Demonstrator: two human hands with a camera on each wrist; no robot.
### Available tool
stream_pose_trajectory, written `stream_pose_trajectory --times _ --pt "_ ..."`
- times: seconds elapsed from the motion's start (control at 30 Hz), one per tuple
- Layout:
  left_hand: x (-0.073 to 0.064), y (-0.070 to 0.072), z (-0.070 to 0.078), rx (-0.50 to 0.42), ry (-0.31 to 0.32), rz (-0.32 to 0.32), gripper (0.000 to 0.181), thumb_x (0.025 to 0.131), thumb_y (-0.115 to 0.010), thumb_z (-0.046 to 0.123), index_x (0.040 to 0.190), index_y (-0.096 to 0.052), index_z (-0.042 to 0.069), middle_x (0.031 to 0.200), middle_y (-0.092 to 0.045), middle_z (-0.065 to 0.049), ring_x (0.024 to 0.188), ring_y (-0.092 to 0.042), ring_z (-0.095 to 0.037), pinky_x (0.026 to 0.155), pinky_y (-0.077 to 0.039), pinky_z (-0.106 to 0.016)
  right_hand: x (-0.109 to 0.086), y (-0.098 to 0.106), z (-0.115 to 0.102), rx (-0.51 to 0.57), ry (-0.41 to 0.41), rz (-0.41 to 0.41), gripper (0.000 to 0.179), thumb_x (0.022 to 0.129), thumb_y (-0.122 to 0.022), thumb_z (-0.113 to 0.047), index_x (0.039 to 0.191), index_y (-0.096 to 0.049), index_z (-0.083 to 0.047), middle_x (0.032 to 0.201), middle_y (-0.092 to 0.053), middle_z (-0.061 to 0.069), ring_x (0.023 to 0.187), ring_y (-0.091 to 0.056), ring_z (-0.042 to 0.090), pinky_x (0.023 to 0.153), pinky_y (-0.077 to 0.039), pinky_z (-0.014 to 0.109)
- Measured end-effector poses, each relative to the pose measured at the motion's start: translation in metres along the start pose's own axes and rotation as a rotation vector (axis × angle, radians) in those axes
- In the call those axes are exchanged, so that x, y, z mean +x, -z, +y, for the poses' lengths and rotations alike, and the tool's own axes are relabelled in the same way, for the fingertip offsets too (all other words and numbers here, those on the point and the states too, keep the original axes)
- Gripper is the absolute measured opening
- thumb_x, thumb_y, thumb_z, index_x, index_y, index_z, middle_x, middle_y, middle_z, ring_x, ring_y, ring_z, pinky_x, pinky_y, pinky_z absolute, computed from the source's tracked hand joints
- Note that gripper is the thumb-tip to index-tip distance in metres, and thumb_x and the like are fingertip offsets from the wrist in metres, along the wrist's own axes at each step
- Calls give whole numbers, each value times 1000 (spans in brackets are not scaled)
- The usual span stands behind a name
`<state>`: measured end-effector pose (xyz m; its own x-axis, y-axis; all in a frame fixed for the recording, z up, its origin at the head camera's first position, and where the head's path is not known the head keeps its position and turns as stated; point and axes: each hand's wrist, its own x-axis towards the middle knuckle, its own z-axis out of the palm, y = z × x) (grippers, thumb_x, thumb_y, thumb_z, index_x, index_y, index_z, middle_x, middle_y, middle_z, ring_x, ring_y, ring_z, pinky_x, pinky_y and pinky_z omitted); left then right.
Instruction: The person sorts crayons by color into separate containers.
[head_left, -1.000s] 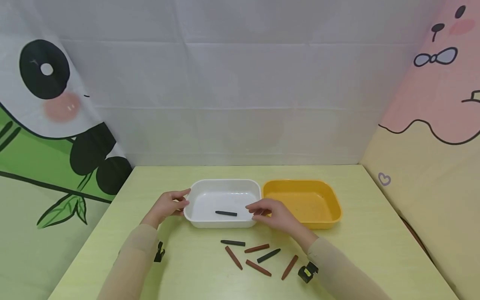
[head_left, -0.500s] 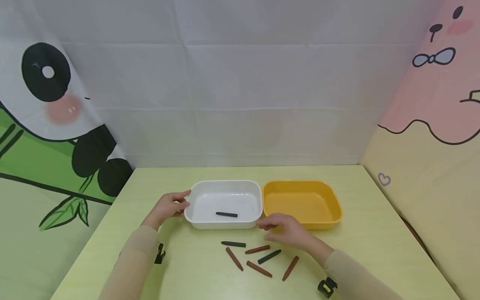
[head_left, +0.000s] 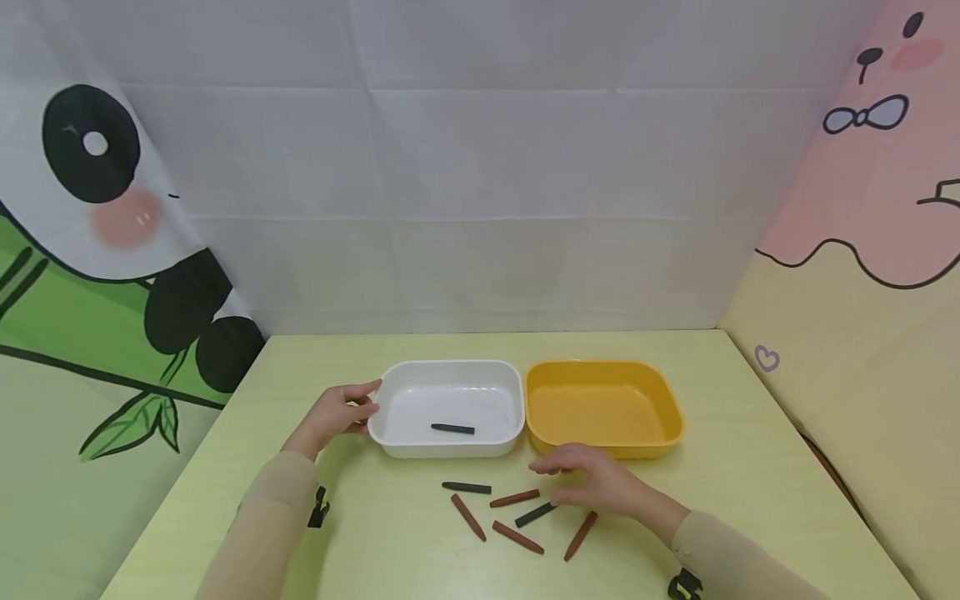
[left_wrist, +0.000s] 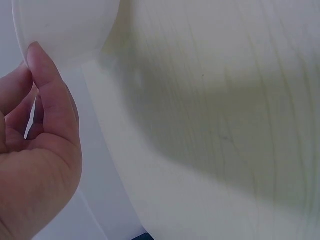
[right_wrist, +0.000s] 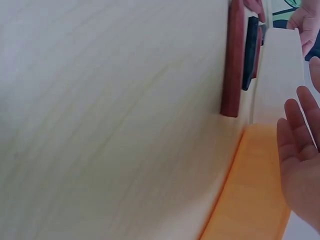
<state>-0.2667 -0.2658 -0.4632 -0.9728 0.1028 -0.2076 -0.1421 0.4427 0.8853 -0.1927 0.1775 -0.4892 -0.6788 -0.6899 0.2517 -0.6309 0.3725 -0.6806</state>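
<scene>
My left hand (head_left: 335, 417) pinches the left rim of a white plastic tray (head_left: 450, 451); the left wrist view shows the thumb (left_wrist: 46, 75) against the tray's wall. Inside that tray lies one black crayon (head_left: 453, 428). My right hand (head_left: 596, 482) hovers in front of the yellow tray, its fingers parted and holding nothing. Just below it is a black crayon (head_left: 534, 515), its tip partly covered by the hand. Around it on the table lie another black crayon (head_left: 467, 487) and several brown crayons, among them one (head_left: 514, 498) close by and one (head_left: 581, 536) to the right.
A yellow tray (head_left: 600, 408) stands right beside the white one on the pale wooden table (head_left: 750, 467). Behind the table hangs a grey-white cloth (head_left: 480, 208), with cartoon-printed cloths at both sides. Each wrist wears a small black camera mount.
My right hand has drawn back from the white tray's right rim and come down and right, over the crayons. The left hand stays at the white tray.
</scene>
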Motion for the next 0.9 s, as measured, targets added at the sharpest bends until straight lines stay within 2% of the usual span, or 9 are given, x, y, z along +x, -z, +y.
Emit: stream_pose_trajectory --times 0.2,0.47,0.6,0.9 --pt "0 0 1 7 2 0 54 96 -64 4 146 -45 2 102 -52 -16 71 -57 -18 68 -58 -29 -1 -3 5 -92 99 -47 45 78 -85 -10 120 -72 -17 117 -67 -7 106 -60 14 94 -49 35" --pt "0 0 3 10 -8 -3 54 96 -65 5 146 -45 2 101 -52 -16 70 -57 -17 68 -58 -28 -5 -11 12 -106 63 -123 37 80 -82 -13 117 -75 -17 112 -65 -7 102 -57 10 91 -48 32" --pt "0 0 3 15 -8 -3 54 96 -65 5 146 -45 2 102 -52 -16 70 -57 -18 68 -58 -28 -4 -15 17 -103 71 -128 37 80 -83 -15 116 -76 -18 109 -64 -9 97 -55 7 86 -48 27" --pt "-1 -1 4 15 -6 -7 54 96 -64 5 147 -45 1 102 -53 -16 71 -57 -18 69 -58 -29 0 -22 18 -55 20 -137 33 80 -83 -16 111 -77 -21 104 -63 -13 93 -53 4 81 -46 23"
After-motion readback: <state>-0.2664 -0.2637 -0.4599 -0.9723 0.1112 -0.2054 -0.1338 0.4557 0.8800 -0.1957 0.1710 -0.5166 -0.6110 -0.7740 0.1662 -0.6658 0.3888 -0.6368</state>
